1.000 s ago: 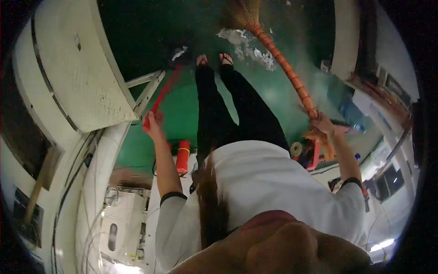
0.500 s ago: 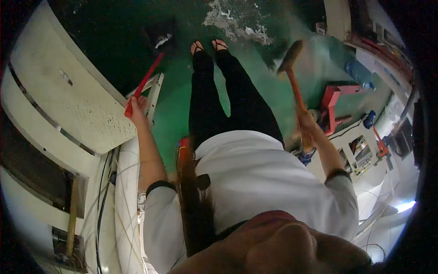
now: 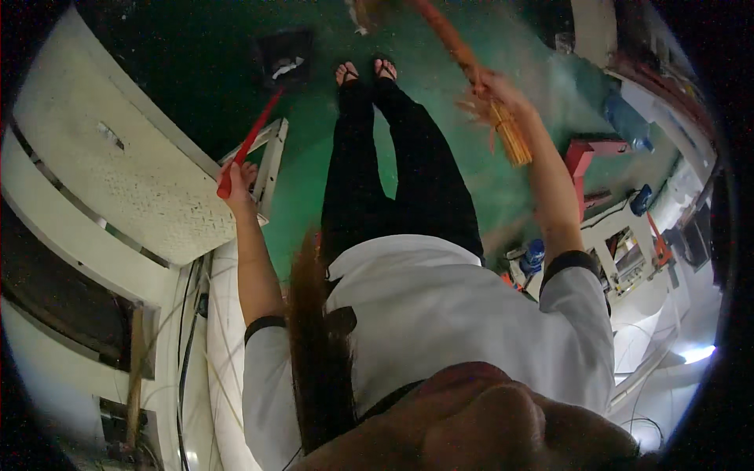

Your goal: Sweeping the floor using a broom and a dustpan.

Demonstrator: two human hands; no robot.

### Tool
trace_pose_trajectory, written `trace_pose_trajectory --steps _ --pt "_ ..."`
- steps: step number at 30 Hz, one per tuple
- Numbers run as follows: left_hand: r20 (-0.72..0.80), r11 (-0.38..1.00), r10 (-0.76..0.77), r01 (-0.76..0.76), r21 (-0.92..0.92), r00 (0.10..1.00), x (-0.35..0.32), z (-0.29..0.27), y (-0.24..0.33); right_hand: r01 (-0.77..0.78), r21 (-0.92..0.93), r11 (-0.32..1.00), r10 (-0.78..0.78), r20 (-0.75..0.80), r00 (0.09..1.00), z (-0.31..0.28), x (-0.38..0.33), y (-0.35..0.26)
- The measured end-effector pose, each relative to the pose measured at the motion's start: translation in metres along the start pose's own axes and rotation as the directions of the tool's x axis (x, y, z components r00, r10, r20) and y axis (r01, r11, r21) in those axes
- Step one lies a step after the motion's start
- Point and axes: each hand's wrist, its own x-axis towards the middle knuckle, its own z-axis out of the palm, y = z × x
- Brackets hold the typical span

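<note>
My left hand (image 3: 242, 182) is closed around the red handle of a long-handled dustpan. Its dark pan (image 3: 284, 61) lies on the floor ahead and left of my feet, with a few white scraps in it. A straw broom (image 3: 452, 39) with an orange-brown handle is gripped near its yellowish butt end by my right hand (image 3: 504, 96). The handle slants away to the far left and leaves the picture at the top. A blurred brown part, likely the broom head, shows at the top edge beside a white scrap.
A cream machine panel (image 3: 133, 173) stands close on my left, with a white metal frame (image 3: 271, 165) beside my left hand. On the right are a red metal bracket (image 3: 581, 161), a clear blue bottle (image 3: 627, 122) and a white cabinet (image 3: 628, 267). The floor is green.
My right hand has moved forward and left, swinging the broom head leftward along the far floor. The debris patch seen there before no longer shows. My left hand and the dustpan have barely moved.
</note>
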Motion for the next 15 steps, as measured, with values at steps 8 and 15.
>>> trace_pose_trajectory --steps 8,15 --pt "0.057 1.0 0.001 -0.002 0.02 0.998 0.004 -0.007 -0.009 0.06 -0.314 0.948 -0.111 -0.146 0.983 -0.019 -0.101 -0.016" --pt "0.003 0.999 -0.043 0.043 -0.006 0.999 -0.006 -0.008 -0.013 -0.179 -0.052 0.983 0.166 -0.182 0.969 0.018 -0.238 0.026"
